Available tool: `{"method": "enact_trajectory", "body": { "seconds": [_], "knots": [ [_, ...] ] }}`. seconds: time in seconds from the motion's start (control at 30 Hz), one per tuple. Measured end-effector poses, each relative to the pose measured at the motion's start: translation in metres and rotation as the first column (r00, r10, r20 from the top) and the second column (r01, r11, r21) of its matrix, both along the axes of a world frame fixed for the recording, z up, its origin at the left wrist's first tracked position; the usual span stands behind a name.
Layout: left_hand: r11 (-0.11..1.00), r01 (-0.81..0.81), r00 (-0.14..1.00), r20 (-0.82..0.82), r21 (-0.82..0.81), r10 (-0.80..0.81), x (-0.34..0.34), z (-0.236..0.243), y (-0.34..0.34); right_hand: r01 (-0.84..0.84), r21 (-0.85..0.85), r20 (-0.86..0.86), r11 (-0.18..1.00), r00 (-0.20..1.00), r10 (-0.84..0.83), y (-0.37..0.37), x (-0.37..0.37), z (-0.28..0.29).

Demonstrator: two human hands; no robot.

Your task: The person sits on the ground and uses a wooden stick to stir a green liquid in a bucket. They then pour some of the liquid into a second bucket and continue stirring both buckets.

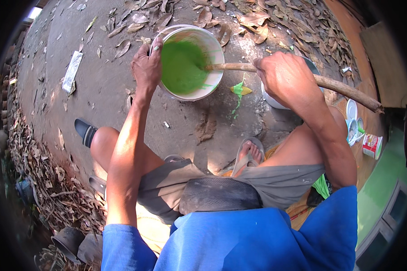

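Observation:
A white bucket stands on the ground in front of me, holding bright green paint. My left hand is closed on the left side of its rim, with green smears on the fingers. In my right hand is a long wooden stick, gripped partway along. Its left end dips into the paint, and its rough right end sticks out past my wrist. A second pale bucket sits beneath my right hand and is mostly hidden by it.
A yellow leaf with spilled green paint lies between the buckets. Dry leaves cover the far ground. At the right are a red-and-white can and a white lid. A silvery strip lies far left.

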State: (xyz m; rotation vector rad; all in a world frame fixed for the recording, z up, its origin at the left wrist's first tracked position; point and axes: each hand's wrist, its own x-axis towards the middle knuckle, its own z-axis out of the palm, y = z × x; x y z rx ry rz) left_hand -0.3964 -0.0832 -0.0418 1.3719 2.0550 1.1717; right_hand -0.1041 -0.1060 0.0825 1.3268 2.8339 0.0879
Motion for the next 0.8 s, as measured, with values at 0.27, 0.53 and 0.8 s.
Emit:
{"method": "enact_trajectory", "body": {
  "seconds": [0.27,0.53,0.8],
  "knots": [
    [1.000,-0.022,1.000,-0.015,-0.021,0.022,0.002,-0.001,0.000,0.022,-0.229,-0.061,0.973,0.997,-0.037,0.004,-0.008,-0.002],
    [1.000,-0.003,1.000,-0.028,-0.008,0.003,0.001,-0.002,0.000,0.094,-0.036,-0.122,0.995,0.988,-0.097,0.013,0.001,-0.004],
    [0.997,-0.010,0.998,-0.065,-0.074,0.005,-0.005,-0.003,0.002,0.035,-0.169,-0.126,0.985,0.990,-0.056,-0.002,-0.004,-0.006]
  ]
}}
